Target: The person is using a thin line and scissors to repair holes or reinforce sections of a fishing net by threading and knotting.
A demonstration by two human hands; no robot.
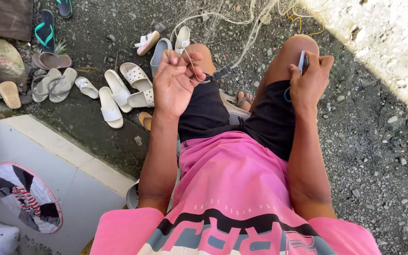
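Sandals (119, 92) lie scattered on the gravel ground (378, 141) in the upper left of the frame. Just left of centre, the left hand (175, 82) is closed, pinching thin fishing line (192, 63) that runs to the net (242, 23) at the top; at the upper right, the right hand (310, 80) grips a blue netting needle (301, 61) above the knee

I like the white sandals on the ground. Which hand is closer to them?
The left hand is closer: it is raised just right of the white sandals. The right hand, holding a blue tool, sits beyond the far knee.
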